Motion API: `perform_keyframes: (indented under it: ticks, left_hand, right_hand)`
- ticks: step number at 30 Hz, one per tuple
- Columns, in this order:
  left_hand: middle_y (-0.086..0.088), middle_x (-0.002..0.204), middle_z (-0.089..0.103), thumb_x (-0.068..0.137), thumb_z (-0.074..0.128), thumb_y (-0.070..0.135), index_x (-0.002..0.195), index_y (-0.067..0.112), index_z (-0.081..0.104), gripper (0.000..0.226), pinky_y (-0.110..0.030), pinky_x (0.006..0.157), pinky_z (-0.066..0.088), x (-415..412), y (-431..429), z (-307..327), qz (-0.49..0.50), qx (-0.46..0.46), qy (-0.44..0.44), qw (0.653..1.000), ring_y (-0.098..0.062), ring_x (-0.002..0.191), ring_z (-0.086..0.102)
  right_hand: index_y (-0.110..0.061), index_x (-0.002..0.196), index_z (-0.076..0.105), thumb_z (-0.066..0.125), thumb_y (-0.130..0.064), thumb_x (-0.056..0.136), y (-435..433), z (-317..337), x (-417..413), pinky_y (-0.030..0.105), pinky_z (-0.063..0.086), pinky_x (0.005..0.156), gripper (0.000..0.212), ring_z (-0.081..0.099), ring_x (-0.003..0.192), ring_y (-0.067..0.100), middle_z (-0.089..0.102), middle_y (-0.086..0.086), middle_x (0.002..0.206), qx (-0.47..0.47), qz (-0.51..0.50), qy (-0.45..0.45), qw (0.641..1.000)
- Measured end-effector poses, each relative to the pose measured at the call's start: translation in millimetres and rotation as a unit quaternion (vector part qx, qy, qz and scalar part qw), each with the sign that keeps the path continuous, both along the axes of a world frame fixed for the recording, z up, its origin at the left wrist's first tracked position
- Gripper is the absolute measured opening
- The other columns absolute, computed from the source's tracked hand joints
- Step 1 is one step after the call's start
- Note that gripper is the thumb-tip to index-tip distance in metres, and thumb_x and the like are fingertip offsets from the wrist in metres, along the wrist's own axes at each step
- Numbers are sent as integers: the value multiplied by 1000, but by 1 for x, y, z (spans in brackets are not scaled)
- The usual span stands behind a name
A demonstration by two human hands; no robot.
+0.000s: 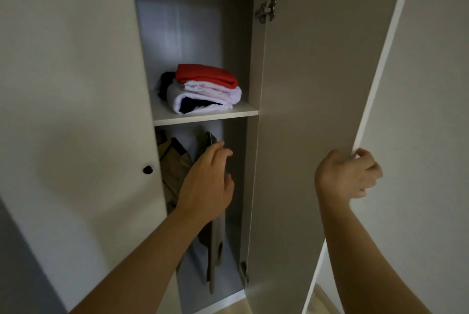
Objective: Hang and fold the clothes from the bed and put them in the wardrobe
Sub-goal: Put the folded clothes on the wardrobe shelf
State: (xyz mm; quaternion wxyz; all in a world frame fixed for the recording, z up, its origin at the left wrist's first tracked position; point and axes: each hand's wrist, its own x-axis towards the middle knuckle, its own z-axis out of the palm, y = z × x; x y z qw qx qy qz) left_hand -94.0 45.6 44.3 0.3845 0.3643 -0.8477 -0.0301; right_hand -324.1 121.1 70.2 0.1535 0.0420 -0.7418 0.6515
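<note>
One wardrobe shelf (203, 117), one folded stack (205, 87) — my left hand (206, 181) has fingers apart, my right hand (347, 176) clamps the door (317, 59) edge.

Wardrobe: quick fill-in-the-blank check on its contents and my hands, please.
The top garment of the stack on the shelf is ____. The right hand grips the edge of the open ____. The left hand reaches in ____ the shelf. The knob on the left door is ____.
Missing: red; door; below; black.
</note>
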Motion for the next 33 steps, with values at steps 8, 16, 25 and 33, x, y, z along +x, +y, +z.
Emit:
perform_keyframes:
  ticks: [8,16,25,33]
  left_hand:
    - [1,157,34,91,66,19,140,21,48,52,-35,111,43,39,-24,-8,62,7,2,998,-20,138,44]
    - [-8,152,42,86,66,6,139,11,51,55,-34,110,42,89,-63,-10,139,6,20,990,-26,130,52]
    - [-7,168,12,91,64,17,158,11,21,80,-37,126,10,128,-140,23,181,-55,-187,964,-24,155,6]
    - [-7,167,-16,93,52,16,160,10,1,85,-46,126,3,135,-192,21,217,-96,-369,899,-28,154,-15]
  right_hand:
    - [-47,122,33,50,-44,101,-27,-35,106,24,32,84,27,45,117,18,50,-18,113,-38,267,46,962]
    - [-24,146,44,29,-45,107,-71,-19,137,37,44,111,47,49,132,11,51,-4,148,129,459,359,803]
    - [-10,155,-22,35,-22,105,-179,0,162,51,-12,119,77,-26,150,27,-36,9,160,477,440,504,570]
    - [-14,155,-23,37,-13,99,-225,11,169,55,-10,122,82,-24,151,23,-37,5,159,525,445,486,539]
